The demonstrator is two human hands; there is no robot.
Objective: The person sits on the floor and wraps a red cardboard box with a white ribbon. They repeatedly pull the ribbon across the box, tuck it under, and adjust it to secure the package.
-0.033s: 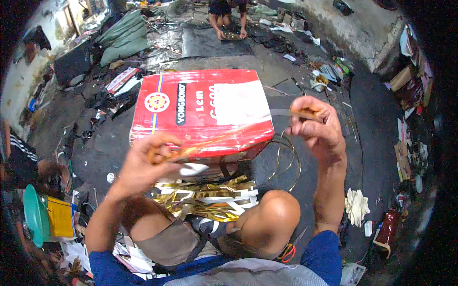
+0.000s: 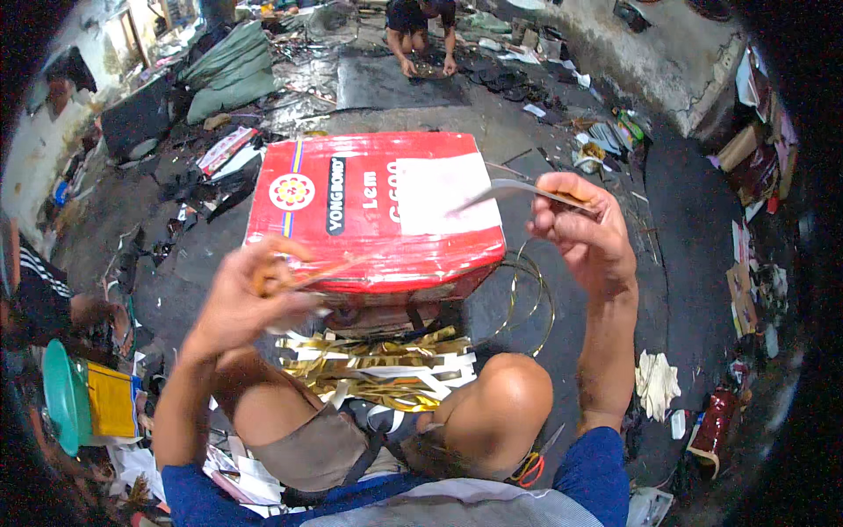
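Observation:
My left hand (image 2: 255,294) is closed on the end of a thin gold strip (image 2: 338,266) that points right across the front of a red cardboard box (image 2: 369,237). My right hand (image 2: 584,233) is raised beside the box's right end and pinches a shiny thin strip (image 2: 492,191) that reaches left over the box's white label. Between my bent knees, just below the box, lies a pile of gold and white strips (image 2: 378,369). Thin gold hoops (image 2: 531,303) lie on the floor by the box's right corner.
Orange-handled scissors (image 2: 531,465) lie by my right knee. A white cloth (image 2: 657,382) and a red container (image 2: 716,422) sit on the right. A green plate with a yellow pack (image 2: 83,400) is on the left. Another person crouches at the far top (image 2: 421,35). Scraps litter the dark floor.
The strip that ran in one line between my hands now shows as two separate ends, one at each hand. My hands have barely shifted.

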